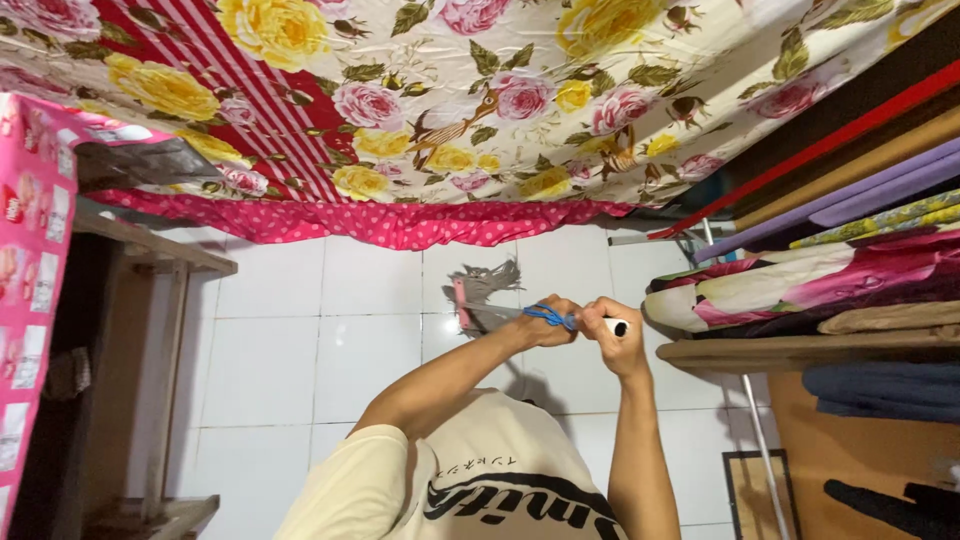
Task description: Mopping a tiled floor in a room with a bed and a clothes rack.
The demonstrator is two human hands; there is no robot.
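I hold one small mop [487, 292] in both hands, out in front of my chest and over the white tiled floor [300, 340]; it rests on nothing but my grip. My left hand [548, 325] is closed around the handle just behind the head, where a single blue cord loop [551, 317] lies across my knuckles. My right hand [608, 335] is closed around the far end of the same handle, touching or nearly touching the left, with the one white handle tip [620, 327] poking out past my fist.

The mop's long axis runs across me, nearly level, dipping a little toward the right. The grey strands and pink head lie to the left of both fists, so my left hand is the nearer one to the head, and the right is nearer the tip.

Beyond the head hangs one flowered cloth [480, 110] with a pink dotted hem [400, 222]. At the right edge of the floor stands a wooden shelf [800, 350] stacked with folded fabrics, too many and too overlapped to count. At the left edge stands one wooden frame [160, 260].
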